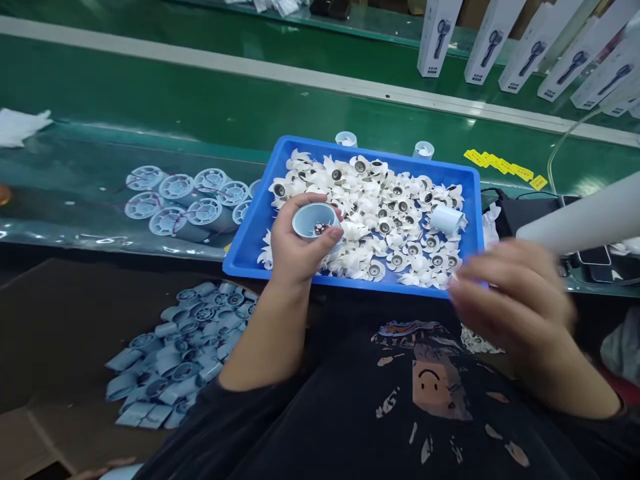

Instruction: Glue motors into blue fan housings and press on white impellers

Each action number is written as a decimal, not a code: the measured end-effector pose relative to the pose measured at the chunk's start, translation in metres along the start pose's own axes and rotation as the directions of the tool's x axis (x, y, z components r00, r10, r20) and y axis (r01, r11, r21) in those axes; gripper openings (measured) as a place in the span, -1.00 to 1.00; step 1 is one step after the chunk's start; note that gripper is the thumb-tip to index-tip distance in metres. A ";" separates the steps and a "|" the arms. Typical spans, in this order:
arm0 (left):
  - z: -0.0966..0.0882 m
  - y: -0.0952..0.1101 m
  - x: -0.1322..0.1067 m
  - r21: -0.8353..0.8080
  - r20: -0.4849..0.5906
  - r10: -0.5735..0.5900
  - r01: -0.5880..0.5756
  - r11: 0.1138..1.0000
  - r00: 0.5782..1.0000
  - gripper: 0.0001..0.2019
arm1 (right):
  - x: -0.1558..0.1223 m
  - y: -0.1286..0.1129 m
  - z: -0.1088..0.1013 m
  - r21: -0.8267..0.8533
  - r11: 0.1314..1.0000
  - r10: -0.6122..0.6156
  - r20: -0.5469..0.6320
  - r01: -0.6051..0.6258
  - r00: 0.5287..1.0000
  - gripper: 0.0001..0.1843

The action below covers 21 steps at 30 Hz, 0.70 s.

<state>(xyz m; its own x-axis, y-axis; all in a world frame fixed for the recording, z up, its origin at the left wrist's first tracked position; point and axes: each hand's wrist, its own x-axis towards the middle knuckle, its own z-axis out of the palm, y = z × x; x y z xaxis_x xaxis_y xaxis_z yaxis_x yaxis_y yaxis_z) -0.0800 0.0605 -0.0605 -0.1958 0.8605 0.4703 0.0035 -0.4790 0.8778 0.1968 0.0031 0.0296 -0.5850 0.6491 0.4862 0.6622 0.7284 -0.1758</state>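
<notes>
My left hand [295,250] is wrapped around a pale blue cylindrical housing [315,220], held open end up over the near left part of a blue tray [250,233]. A small motor part shows inside the housing. The tray holds a heap of white fan impellers [385,220] and one loose pale cylinder [447,219]. My right hand [515,303] hovers at the tray's near right corner, smeared by motion, so its fingers are unclear.
Several assembled blue housings [185,200] lie on the green belt left of the tray. A pile of blue housings [180,353] fills a brown box at lower left. White product boxes [493,40] stand at the back right. Yellow labels [505,165] and a white tube [585,217] lie right.
</notes>
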 end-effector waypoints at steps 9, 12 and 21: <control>-0.008 -0.009 -0.007 0.119 0.131 -0.031 0.016 0.993 0.991 -0.27 | 0.039 0.013 0.050 -0.330 0.944 0.274 0.796 0.008 0.540 -0.80; -0.004 -0.006 -0.007 0.147 0.130 -0.036 0.016 0.989 0.991 -0.33 | 0.041 0.004 0.055 -0.387 0.920 0.357 0.770 -0.058 0.528 -0.78; -0.007 0.025 -0.022 0.025 0.265 0.100 -0.111 0.994 0.959 -0.47 | 0.036 -0.004 0.032 -0.066 0.907 0.367 0.612 -0.417 0.701 -0.84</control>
<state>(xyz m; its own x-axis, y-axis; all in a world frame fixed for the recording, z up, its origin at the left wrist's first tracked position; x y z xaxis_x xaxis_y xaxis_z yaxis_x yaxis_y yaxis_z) -0.0823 0.0289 -0.0494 0.0728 0.8231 0.5633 0.0496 -0.5670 0.8222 0.1587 0.0304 0.0205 -0.4537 0.8560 -0.2478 0.8751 0.3754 -0.3053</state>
